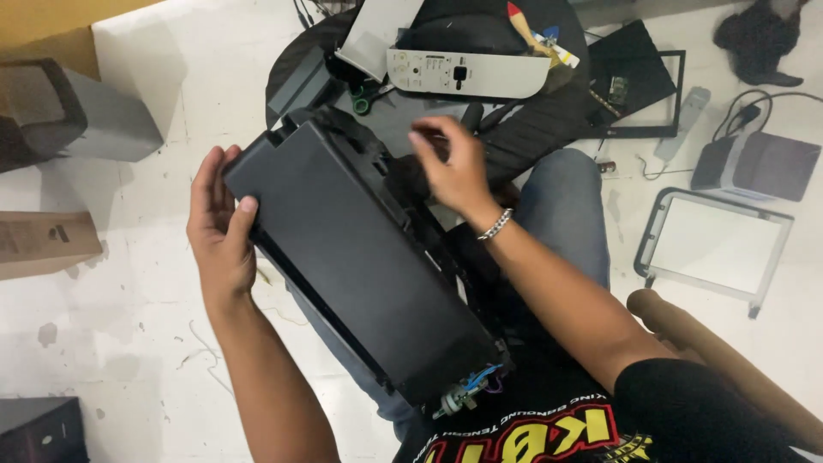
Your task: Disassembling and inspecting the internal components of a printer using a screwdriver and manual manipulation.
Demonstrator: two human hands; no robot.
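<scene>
Currently the black printer chassis (360, 257) sits tilted across the lap, far end up-left, wires and small motor (467, 390) at the near end. Left hand (219, 227) is wrapped round the far-left corner, thumb on the flat face. Right hand (454, 167) is half-open, fingertips working inside the far edge, holding nothing that I can make out. My take: keep the left grip firm, probe the edge gently, mind the wires. White control panel (467, 75) lies beyond on the floor (154, 334).

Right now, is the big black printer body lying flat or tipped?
Tipped: the black printer body rests slanted across the lap, left hand gripping its upper end.
</scene>
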